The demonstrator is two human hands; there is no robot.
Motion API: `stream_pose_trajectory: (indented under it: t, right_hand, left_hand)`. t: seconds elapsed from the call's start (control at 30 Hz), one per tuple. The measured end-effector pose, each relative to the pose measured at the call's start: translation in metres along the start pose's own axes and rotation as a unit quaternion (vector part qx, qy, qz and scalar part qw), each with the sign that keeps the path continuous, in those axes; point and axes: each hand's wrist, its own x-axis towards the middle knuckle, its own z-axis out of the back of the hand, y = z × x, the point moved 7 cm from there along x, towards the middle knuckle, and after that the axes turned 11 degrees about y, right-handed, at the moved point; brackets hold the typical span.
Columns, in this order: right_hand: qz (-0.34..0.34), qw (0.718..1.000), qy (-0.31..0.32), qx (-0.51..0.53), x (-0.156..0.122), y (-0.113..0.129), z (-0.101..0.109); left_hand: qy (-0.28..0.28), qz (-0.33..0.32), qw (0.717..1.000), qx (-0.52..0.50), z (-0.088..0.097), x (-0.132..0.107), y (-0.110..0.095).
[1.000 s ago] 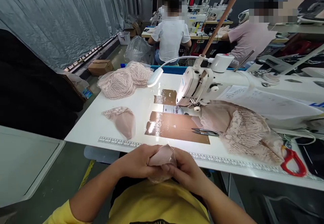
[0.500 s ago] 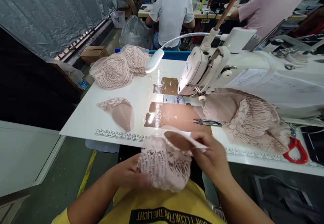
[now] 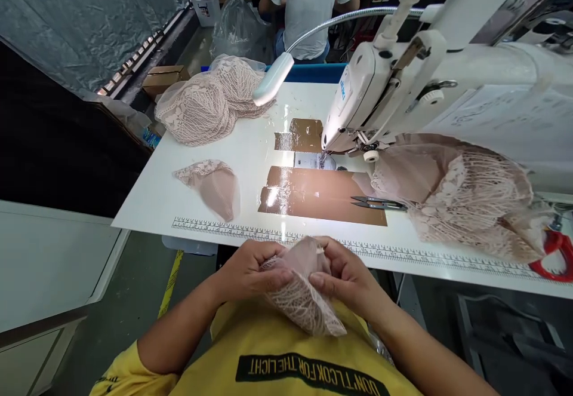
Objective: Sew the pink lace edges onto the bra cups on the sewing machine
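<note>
Between my two hands, close to my chest at the table's front edge, is a pale pink lace bra cup (image 3: pixel 301 300) with a sheer layer on its upper side. My left hand (image 3: pixel 255 273) grips its left side, thumb on top. My right hand (image 3: pixel 344 273) pinches the right side, thumb pressed on the lace. Ahead of me stands a white sewing machine (image 3: pixel 353 109), its needle over the metal plate. A single lace-edged cup piece (image 3: pixel 212 190) lies flat to the left. Black thread snips (image 3: pixel 378 203) rest on brown tape right of centre.
Stacked lace cups (image 3: pixel 201 106) lie at the back left under a lamp (image 3: pixel 273 79). A lace heap (image 3: pixel 474 199) sits under the machine arm, beside red-handled scissors (image 3: pixel 555 258). A printed ruler (image 3: pixel 233 229) runs along the front edge. A person (image 3: pixel 308 8) sits beyond the table.
The lace cup has been folded and drawn in toward my body. My right hand has moved left and down, closer to my left hand. The view has tilted downward.
</note>
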Motion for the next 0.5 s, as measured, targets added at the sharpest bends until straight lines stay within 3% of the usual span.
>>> stream_pose_trajectory:
  t: [0.13, 0.2, 0.3, 0.4, 0.5]
  right_hand:
    - [0.067, 0.976, -0.097, -0.182, -0.003, 0.014, 0.018]
    - [0.096, 0.963, -0.061, -0.242, -0.002, 0.019, 0.016]
    - [0.085, 0.972, 0.039, -0.217, 0.0, 0.015, 0.011]
    - [0.071, 0.967, 0.046, -0.242, -0.001, 0.019, 0.01]
    - [0.11, 0.958, 0.024, -0.263, 0.0, 0.033, 0.007]
  left_hand:
    - [-0.082, -0.023, 0.996, 0.031, 0.005, -0.001, -0.003]
    - [-0.142, -0.046, 0.988, 0.045, 0.008, -0.001, -0.005]
    - [-0.23, -0.062, 0.969, 0.06, 0.015, -0.005, -0.004]
    - [-0.249, -0.062, 0.964, 0.069, 0.018, -0.007, -0.001]
    - [-0.214, -0.059, 0.97, 0.1, 0.015, -0.005, -0.001]
